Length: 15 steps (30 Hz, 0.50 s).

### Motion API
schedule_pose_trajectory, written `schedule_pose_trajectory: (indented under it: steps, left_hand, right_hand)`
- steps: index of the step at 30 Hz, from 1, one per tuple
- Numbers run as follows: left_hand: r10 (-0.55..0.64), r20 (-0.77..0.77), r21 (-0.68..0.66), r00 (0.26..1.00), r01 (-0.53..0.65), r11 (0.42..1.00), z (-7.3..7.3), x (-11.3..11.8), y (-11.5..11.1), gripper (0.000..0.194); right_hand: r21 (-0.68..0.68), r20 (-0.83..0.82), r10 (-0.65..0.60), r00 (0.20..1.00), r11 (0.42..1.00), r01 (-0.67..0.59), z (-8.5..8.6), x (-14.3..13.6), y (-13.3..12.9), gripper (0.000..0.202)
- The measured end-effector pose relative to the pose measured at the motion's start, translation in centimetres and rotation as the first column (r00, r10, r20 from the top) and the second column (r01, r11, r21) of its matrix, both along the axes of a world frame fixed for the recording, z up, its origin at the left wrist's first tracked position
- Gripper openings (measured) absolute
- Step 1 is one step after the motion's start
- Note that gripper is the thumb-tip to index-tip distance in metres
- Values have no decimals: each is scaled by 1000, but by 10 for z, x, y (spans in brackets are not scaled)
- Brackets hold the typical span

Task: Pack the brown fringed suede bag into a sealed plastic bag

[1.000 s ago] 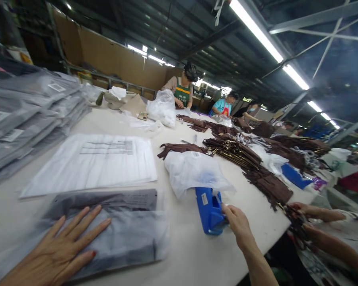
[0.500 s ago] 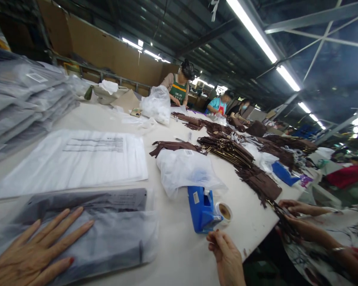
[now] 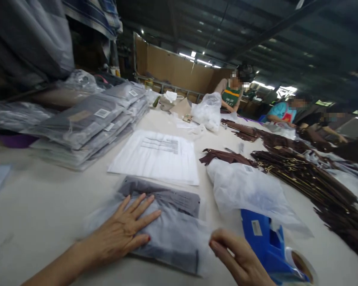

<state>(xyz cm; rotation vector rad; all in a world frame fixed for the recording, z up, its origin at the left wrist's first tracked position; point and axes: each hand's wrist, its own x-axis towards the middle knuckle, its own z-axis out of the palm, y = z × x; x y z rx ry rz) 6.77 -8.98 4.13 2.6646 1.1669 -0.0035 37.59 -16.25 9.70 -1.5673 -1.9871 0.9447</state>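
Observation:
My left hand (image 3: 122,230) lies flat with spread fingers on a dark item in a translucent plastic bag (image 3: 173,234). At the bag's right edge, my right hand (image 3: 238,254) is closed in a pinch; anything between its fingertips is too small to make out. Right of that hand stands a blue tape dispenser (image 3: 256,238), partly under a white plastic bag (image 3: 244,186). A tape roll (image 3: 301,266) sits beside the dispenser. Behind the bagged item lies a stack of white printed plastic bags (image 3: 158,159).
Bagged grey items with barcode labels (image 3: 89,119) are piled at the left. Brown items with gold-coloured trim (image 3: 304,178) spread over the right of the table (image 3: 41,210). A person in a green apron (image 3: 231,95) and other people work at the back.
The view has swung left, showing more of the pile. My right hand has moved from beside the tape dispenser to the bag's right edge. My left hand still rests on the bag.

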Motion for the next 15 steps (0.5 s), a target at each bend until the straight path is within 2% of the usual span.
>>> schedule_pose_trajectory:
  steps: [2,3,5,7,10,12,15]
  left_hand:
    - [3,2,-27,1000,-3,1000,1,0,-2,53]
    - [3,8,-36,1000,-3,999,0,-1,-3,54]
    - [8,26,-48,1000,-7,999,-2,-2,-5,56]
    - [11,44,-56,999,-9,998,-5,-3,-6,56]
    - [7,64,-52,998,-3,999,-8,-4,-7,56]
    - [6,73,-33,997,-3,999,-10,-4,-7,55]
    - [-5,84,4,996,5,1000,-13,-5,-7,54]
  right_hand:
    - [-26,103,240,965,971,-239,18,-27,46,26]
    - [-50,149,317,937,948,-313,19,-39,66,25]
    - [-126,238,380,894,925,-359,12,-58,98,20]
    - [-186,301,354,885,932,-310,-5,-67,118,15]
    - [-208,354,254,900,960,-189,-27,-58,131,22]
    - [-187,395,155,906,979,-86,-33,-39,132,32]
    - [-92,463,-40,886,991,93,-29,-15,117,33]
